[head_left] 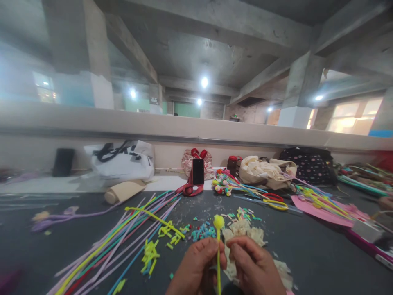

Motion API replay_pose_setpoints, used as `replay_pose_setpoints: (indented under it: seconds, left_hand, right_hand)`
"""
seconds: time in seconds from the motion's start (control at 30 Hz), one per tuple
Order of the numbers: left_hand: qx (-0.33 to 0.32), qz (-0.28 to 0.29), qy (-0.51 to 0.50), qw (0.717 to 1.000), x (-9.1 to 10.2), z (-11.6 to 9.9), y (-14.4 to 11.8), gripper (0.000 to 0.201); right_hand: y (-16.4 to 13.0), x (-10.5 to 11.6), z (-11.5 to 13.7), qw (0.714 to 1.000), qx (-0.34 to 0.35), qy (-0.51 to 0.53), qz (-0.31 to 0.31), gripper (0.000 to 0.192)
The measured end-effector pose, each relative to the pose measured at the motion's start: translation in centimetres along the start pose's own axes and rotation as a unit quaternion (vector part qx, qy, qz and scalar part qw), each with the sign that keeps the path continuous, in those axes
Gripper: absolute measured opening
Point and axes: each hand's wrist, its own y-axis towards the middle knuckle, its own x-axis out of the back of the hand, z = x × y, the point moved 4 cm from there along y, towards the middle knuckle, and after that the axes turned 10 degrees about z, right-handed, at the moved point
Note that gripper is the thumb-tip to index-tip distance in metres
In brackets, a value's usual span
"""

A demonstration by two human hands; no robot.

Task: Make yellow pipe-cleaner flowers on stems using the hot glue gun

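Observation:
My left hand [198, 264] pinches a yellow pipe cleaner [218, 270] between thumb and fingers and holds it upright. At its top is a fluffy yellow ball [219, 222]. My right hand [254, 266] is just right of the stem, its thumb and fingertips pressed together; whatever is between them, if anything, is too small to make out. Pale crumpled scraps [257, 235] lie behind and beside my right hand. Short blue pieces [203, 232] are heaped beyond my left hand, and cut yellow-green pieces [150, 256] lie to its left.
Long coloured pipe cleaners [107, 250] spread across the dark table at left. Scissors with yellow and red handles [275, 204] lie behind my right hand. A phone [198, 171] leans on a patterned bag [186, 162] at the back, near finished-looking colourful bundles [221, 183] and a pink sheet [322, 211].

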Motion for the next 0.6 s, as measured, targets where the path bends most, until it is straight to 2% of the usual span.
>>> replay_pose_setpoints:
  seconds: [0.17,0.33,0.47,0.6]
  left_hand:
    - [-0.01,0.003,0.013,1.0,-0.3,-0.1,-0.2,0.028]
    - [-0.046,-0.059,-0.013,0.997,-0.4,-0.9,-0.8,0.017]
    - [-0.059,-0.093,-0.003,0.994,-0.5,-1.6,-1.2,0.017]
    - [-0.04,-0.079,-0.005,0.996,-0.5,-1.1,-1.0,0.02]
  right_hand:
    - [1.3,-1.1,0.1,0.997,-0.033,0.056,0.051,0.038]
    - [0.7,-0.9,-1.0,0.992,-0.056,0.108,0.027,0.032]
    - [0.1,-0.8,-1.0,0.997,-0.052,0.047,0.028,0.032]
    - [0.0,-2.3,-0.4,0.993,-0.047,-0.04,0.098,0.041]
